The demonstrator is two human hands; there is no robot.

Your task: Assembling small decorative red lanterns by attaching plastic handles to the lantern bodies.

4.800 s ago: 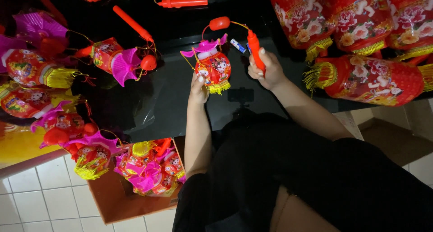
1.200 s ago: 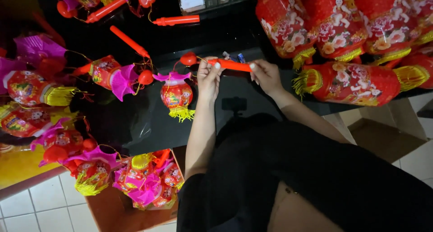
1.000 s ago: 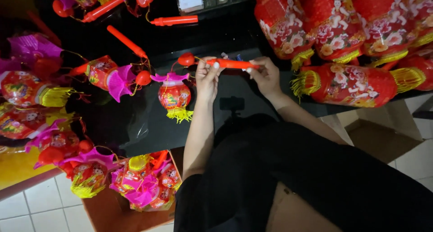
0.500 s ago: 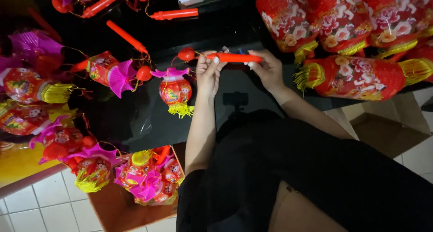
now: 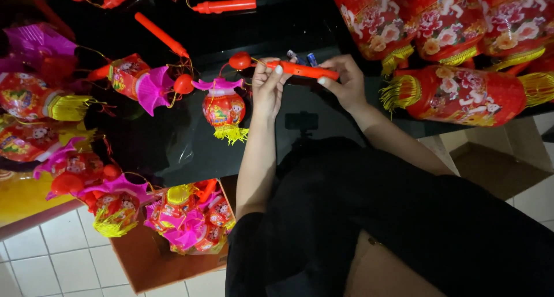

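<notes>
- Head view, the hands: the left hand and the right hand both grip a slim red-orange plastic handle stick held level above the glossy black tabletop; the left fingers are curled narrowly round the stick's left end, the right fingers pinch its right end, thumb beneath.
- Head view, what hangs from it: a round red knob sits at the stick's left tip; below and to the left of it a small red paper lantern with a pink frilled top and a yellow fringe hangs over the table, just beside the left wrist; whether its cord is taut cannot be told.
- Head view, behind the stick: two small blue-and-silver cylinders lie on the table, touching nothing that shows.
- Head view, surroundings: large red flowered lanterns with gold tassels crowd the right; more small pink-and-red lanterns lie at the left; loose red handle sticks rest at the far edge; an orange-brown cardboard box full of small lanterns stands on the white tiled floor below the table.
</notes>
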